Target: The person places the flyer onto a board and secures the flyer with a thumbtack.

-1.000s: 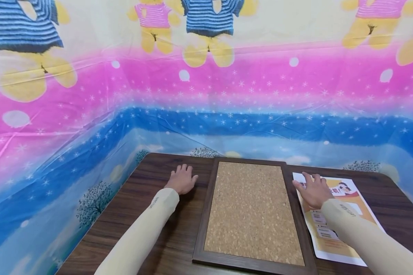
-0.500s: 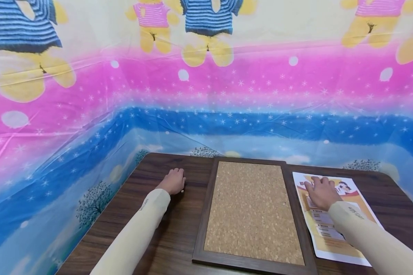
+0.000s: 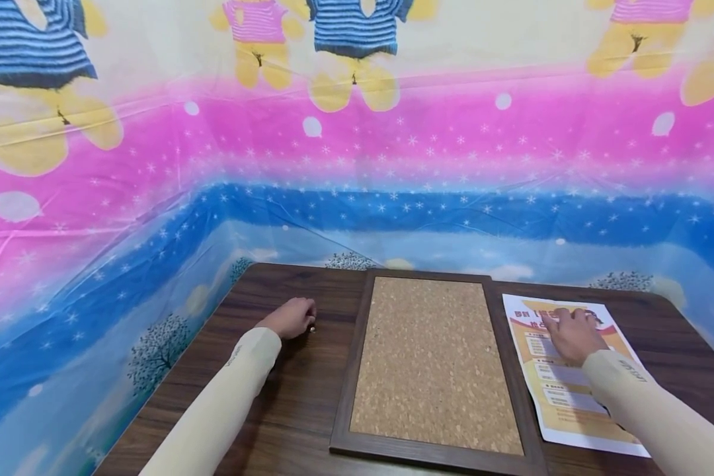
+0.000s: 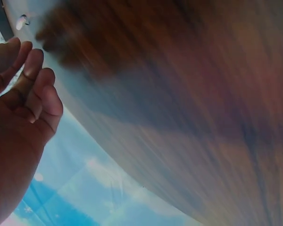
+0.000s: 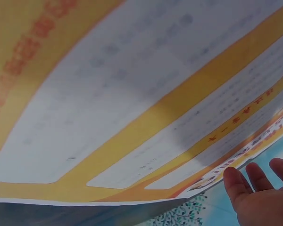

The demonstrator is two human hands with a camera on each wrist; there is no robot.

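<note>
My left hand (image 3: 290, 318) is low over the left part of the table, fingers bent and thumb close to them. Beside its fingertips lies a small shiny whitish thing, like a pin (image 3: 312, 328); the left wrist view has this pin (image 4: 21, 22) just beyond the fingers (image 4: 32, 63). On the right, my right hand (image 3: 576, 337) rests over the upper part of a printed orange-and-white poster sheet (image 3: 562, 423), covering some of its heading. Its fingers (image 5: 257, 176) are spread and slightly bent at the sheet's far edge in the right wrist view. Between the hands lies a framed cork board (image 3: 434, 363).
The dark wooden table (image 3: 274, 410) has a rounded far corner at each side. A printed cloth (image 3: 357, 205) in pink and blue hangs behind it and along the left. The board's brown frame (image 3: 434, 455) runs close to the poster's left edge.
My left hand has drawn left and its fingers have bent, bringing the small pin into sight. My right hand has slid right over the poster, uncovering heading text; the sheet's lower end has shifted right.
</note>
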